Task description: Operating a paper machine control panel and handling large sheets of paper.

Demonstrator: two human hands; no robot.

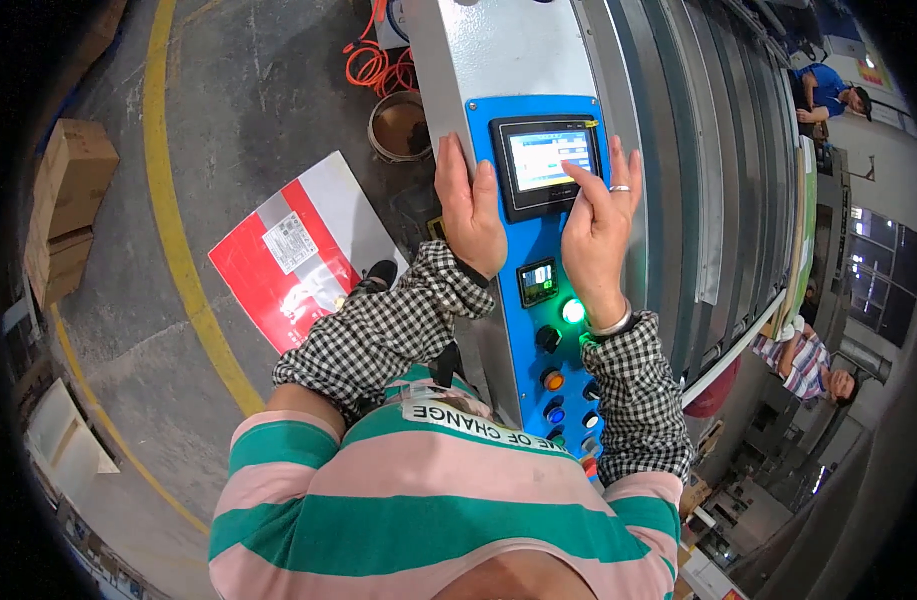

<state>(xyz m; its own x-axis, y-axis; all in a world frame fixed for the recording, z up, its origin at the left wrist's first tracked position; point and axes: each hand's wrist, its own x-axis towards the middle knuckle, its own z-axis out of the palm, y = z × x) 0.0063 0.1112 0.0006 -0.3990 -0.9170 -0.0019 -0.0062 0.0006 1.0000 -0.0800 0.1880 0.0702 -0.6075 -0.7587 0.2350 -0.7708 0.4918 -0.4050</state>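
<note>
A black-framed touchscreen (543, 160) is set in the blue control panel (533, 235) of a grey machine. My right hand (600, 225) reaches over the panel, its index fingertip at the lit screen's lower right; the other fingers are stretched and a ring is on one. My left hand (473, 215) lies along the panel's left edge with fingers extended, holding nothing. Below the screen are a small digital display (537, 283), a glowing green button (573, 311), a black rotary knob (548, 338) and an orange button (552, 380). Checkered sleeve covers reach up both forearms.
A red and white sheet package (298, 250) lies on the floor at left. Near the machine are a bucket (399, 127) and a coiled orange hose (373, 65). Cardboard boxes (73, 190) stand beyond a yellow floor line (168, 220). Two people are at the far right.
</note>
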